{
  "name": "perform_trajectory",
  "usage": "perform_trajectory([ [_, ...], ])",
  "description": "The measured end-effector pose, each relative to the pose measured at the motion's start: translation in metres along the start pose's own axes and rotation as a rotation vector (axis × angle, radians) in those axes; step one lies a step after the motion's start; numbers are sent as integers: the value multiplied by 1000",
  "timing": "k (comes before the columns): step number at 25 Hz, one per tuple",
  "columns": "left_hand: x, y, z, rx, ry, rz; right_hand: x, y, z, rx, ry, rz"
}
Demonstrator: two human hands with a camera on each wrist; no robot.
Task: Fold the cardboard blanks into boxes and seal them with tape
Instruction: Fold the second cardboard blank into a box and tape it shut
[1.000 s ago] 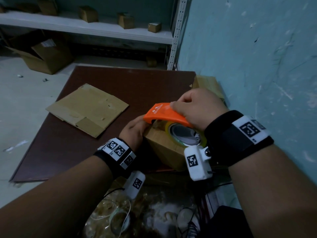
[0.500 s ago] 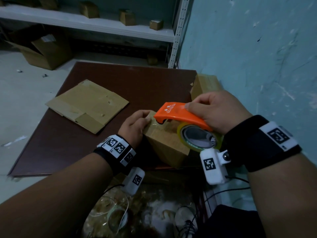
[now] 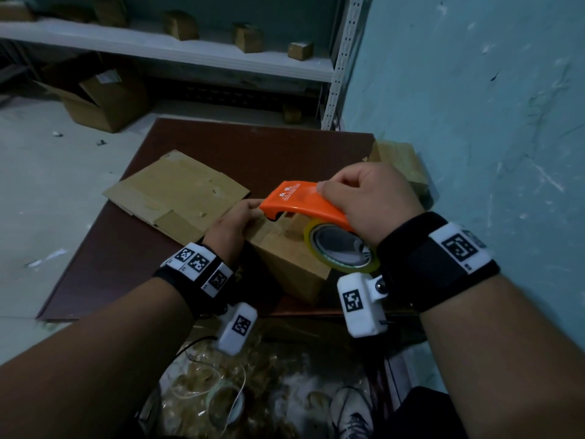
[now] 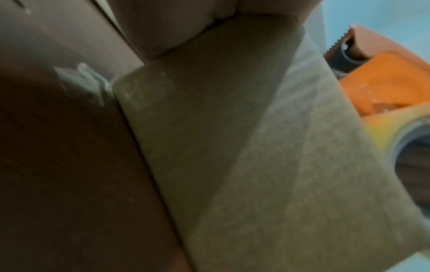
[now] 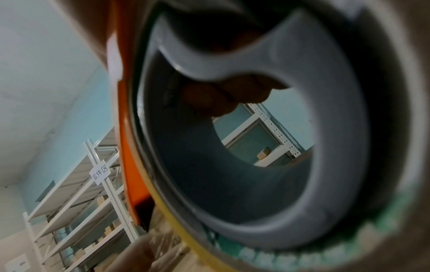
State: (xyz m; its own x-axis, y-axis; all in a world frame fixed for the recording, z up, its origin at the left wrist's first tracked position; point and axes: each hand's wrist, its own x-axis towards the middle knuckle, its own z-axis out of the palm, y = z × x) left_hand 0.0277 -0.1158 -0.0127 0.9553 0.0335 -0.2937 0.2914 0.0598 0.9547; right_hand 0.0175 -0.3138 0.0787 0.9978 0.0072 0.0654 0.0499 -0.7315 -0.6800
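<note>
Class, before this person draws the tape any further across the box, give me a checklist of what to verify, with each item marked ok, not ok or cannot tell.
1. Right hand grips the orange tape dispenser: ok.
2. Left hand steadies the box at its far left edge: ok.
3. Box sits on the brown board, not sliding off: ok.
4. Tape is stuck down on the box top: a clear strip runs to the dispenser in the left wrist view, ok.
5. Top flaps fully closed under the tape: cannot tell, hands and dispenser cover them.
6. Next flat cardboard blank waits beside the box: ok.
</note>
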Motion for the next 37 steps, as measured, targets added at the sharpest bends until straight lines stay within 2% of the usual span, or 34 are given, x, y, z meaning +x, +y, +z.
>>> perform_trajectory([
  [1,3,-2,-1,-23,0,-10,0,0,0,-5,-3,-1],
  [4,5,-7,-2,58,-10,94,-1,-2,0,-19,-13,-8],
  [7,6,-10,-3,84,9,88,-2,3,-10,-10,-42,-6],
  [9,7,-7,-5,65,30,74,-4,12,-24,-87,-64,0],
  [12,11,-6,-12,46,125,64,-13,33,-45,-118,-54,40],
  [15,8,-5,-12,27,91,0,-20,46,-53,-56,-73,52],
  [17,9,-5,-11,65,82,24,-17,50,-52,-34,-72,49],
  [22,12,-1,-22,78,201,108,-8,65,-47,-54,-114,71],
  [25,14,-3,-31,100,144,88,-5,71,-40,-84,-133,67],
  [33,14,1,-34,189,118,67,0,75,-38,-123,-77,60],
  [34,14,2,-35,263,104,96,0,75,-36,-136,-84,62],
  [35,16,2,-38,429,99,181,1,76,-34,-148,-87,62],
  [37,19,6,-42,838,89,463,3,75,-32,-160,-82,58],
])
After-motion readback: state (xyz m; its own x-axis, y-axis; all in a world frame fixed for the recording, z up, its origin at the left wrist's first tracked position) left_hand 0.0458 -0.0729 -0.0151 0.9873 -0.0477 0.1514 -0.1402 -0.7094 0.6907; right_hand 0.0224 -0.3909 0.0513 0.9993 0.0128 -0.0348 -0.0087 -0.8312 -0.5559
